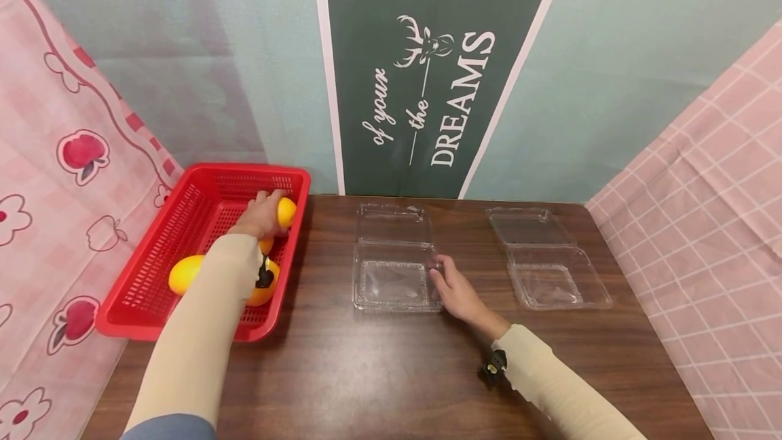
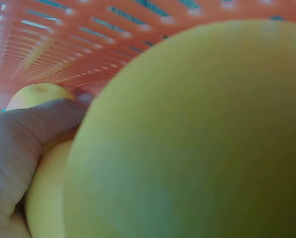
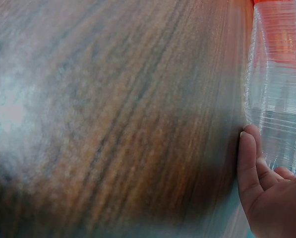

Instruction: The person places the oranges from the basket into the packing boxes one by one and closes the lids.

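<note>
The left hand (image 1: 259, 216) is inside the red basket (image 1: 297, 243) at the left of the counter (image 1: 360, 372), its fingers bent and parted only as wide as the yellow far fruit (image 1: 286, 212), which they grip near the basket's far right corner; the thumb lies on the fruit's near side. Just nearer is the middle fruit (image 1: 266, 245), partly hidden by the hand, then the near fruit (image 1: 264, 288), which fills much of the left wrist view. The left fruit (image 1: 185, 274) lies in the basket too, partly behind the sleeve (image 1: 201, 331). The right hand (image 1: 458, 294) holds the right wall of the left box (image 1: 394, 284), its fingers gently bent and slightly spread against the clear plastic; how firmly they press, I cannot tell. That box stands right of the basket, its lid laid back on the far side. The right box (image 1: 552, 284), also clear and with its lid folded back, stands well apart from the basket, right of the right hand. Behind the counter hangs a green backdrop (image 1: 400, 161) with white lettering and a deer's head.
</note>
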The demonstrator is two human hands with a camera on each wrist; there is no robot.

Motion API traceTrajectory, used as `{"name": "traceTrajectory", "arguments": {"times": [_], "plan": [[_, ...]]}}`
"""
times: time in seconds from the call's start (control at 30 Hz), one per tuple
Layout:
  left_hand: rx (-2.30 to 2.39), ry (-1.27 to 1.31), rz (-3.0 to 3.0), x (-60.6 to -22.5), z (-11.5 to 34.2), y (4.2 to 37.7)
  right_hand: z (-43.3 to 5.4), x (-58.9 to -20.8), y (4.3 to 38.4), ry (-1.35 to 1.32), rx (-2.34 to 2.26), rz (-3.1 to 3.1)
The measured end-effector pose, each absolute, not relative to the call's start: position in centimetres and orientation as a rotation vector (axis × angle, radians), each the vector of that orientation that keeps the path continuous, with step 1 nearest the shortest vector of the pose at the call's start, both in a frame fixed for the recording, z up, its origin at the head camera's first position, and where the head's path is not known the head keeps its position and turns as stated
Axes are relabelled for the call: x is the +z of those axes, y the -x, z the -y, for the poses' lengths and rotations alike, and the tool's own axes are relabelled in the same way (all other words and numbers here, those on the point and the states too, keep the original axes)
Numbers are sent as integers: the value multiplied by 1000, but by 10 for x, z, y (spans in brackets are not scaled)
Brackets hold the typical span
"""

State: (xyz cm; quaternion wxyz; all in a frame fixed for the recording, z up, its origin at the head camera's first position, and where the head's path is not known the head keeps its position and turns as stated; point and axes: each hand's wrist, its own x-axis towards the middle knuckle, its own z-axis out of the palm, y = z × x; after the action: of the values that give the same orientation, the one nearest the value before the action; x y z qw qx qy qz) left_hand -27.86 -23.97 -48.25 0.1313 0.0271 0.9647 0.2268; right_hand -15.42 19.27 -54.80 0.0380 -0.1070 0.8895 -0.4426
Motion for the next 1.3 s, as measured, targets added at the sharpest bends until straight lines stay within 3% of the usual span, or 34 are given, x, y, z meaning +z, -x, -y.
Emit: {"name": "traceTrajectory", "arguments": {"times": [0.87, 1.3], "plan": [[677, 4, -2817, -484, 240, 282, -194, -547, 156, 337, -1361, -2721], [738, 30, -2901, -457, 239, 282, -195, -543, 158, 301, -1347, -2711]]}}
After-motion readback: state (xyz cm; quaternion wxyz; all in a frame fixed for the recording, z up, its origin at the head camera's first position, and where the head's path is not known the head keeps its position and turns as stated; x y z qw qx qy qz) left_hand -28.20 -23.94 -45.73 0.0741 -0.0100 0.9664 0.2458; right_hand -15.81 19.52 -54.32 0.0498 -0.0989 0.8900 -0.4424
